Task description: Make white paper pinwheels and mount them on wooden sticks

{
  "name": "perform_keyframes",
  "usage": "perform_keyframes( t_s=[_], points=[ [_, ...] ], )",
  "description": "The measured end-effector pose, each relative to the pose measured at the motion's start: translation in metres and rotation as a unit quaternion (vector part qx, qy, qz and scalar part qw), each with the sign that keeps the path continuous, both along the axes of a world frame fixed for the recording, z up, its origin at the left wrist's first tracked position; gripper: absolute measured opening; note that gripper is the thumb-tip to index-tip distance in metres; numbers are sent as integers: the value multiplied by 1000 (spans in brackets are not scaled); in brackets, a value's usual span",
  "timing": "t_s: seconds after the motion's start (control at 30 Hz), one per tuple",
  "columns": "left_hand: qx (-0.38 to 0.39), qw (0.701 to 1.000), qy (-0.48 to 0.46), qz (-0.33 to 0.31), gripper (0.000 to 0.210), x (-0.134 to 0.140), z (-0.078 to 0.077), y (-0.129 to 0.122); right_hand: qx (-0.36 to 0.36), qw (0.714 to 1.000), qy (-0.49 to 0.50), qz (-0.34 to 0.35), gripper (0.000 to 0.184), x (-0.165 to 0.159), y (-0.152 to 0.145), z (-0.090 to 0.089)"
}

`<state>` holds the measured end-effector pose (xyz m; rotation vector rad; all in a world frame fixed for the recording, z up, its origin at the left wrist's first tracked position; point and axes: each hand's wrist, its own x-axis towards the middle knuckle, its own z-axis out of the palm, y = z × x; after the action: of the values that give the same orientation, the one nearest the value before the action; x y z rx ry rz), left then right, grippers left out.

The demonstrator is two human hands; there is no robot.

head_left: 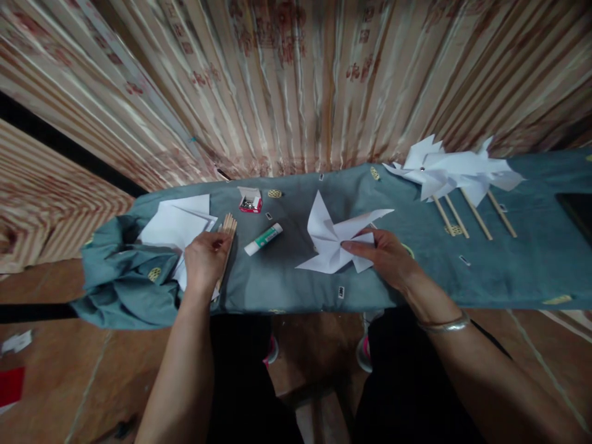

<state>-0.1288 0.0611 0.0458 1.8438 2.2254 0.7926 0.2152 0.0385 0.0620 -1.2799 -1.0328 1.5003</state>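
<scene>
A folded white paper pinwheel (326, 231) without a stick is in my right hand (393, 259), whose thumb presses near its centre. My left hand (203, 262) is closed at a bundle of thin wooden sticks (230, 225), fingertips pinched on a stick; how many it grips is hidden. White paper sheets (173, 222) lie partly under and behind that hand. Between the hands rests a green and white glue stick (263, 239). A small open red and white box (250, 200) of metal pins stands behind it.
Several finished pinwheels on sticks (462, 169) lie at the right on the blue-green cloth (296, 293). A dark flat object (576, 213) sits at the far right edge. Bunched cloth (124, 265) gathers at the left end. A patterned curtain (296, 92) hangs behind the narrow table.
</scene>
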Motion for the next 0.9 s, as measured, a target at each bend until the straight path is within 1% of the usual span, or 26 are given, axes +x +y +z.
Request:
perform_keyframes(
  t_s=[0.07,0.13,0.23,0.33,0.63,0.9],
  points=[
    [-24,997,67,-5,28,-4,-1,-2,-6,1000,-3,-2,31,0,0,1],
    [-46,993,108,-17,30,-3,0,-3,-9,1000,0,-1,31,-1,-1,3],
    [-79,986,145,-22,30,2,2,-2,-13,1000,1,-2,31,-3,-1,5],
    [-104,979,175,-5,27,6,3,0,-15,1000,-10,0,29,-4,-1,6],
    [-120,968,219,-1,29,8,3,2,-14,1000,1,2,25,-5,-2,5],
    [-149,963,223,8,32,15,8,4,10,1000,-10,18,27,-4,-3,1]
  ],
)
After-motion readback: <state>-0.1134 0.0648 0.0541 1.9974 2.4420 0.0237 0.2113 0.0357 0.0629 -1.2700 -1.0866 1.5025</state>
